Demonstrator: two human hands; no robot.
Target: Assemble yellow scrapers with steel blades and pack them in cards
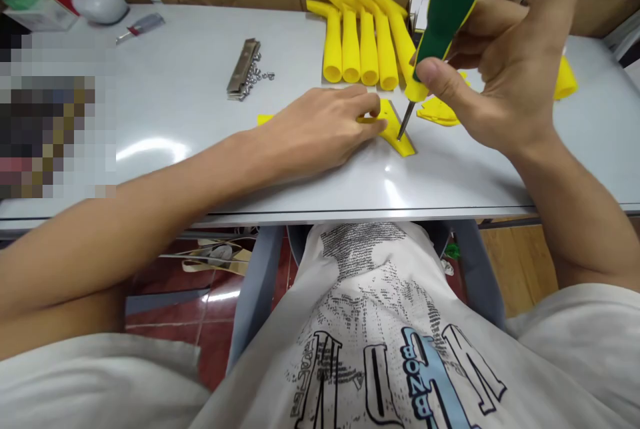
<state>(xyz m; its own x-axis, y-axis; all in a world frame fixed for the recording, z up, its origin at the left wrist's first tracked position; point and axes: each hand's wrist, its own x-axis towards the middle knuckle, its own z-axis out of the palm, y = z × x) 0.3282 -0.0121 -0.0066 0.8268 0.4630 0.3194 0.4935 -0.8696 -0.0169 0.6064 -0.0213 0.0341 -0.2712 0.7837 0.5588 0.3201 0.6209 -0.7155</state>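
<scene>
My left hand (330, 123) lies over a yellow plastic part (399, 138) on the table, its fingers curled round it. The part's flat, angled end shows to the right of my fingers, and a bit of yellow shows behind my wrist. My right hand (493, 82) holds a large green and yellow screwdriver (450, 5) upright and slightly tilted, thumb against the lower handle. The screwdriver's tip touches the flat end of the part; any screw there is too small to make out.
Several yellow tubes (367, 49) lie side by side at the back. Flat yellow pieces (440, 111) are near my right hand. Metal strips (244, 67) with small screws (255, 75), a small screwdriver (145, 24) and a white mouse (100, 3) are to the left.
</scene>
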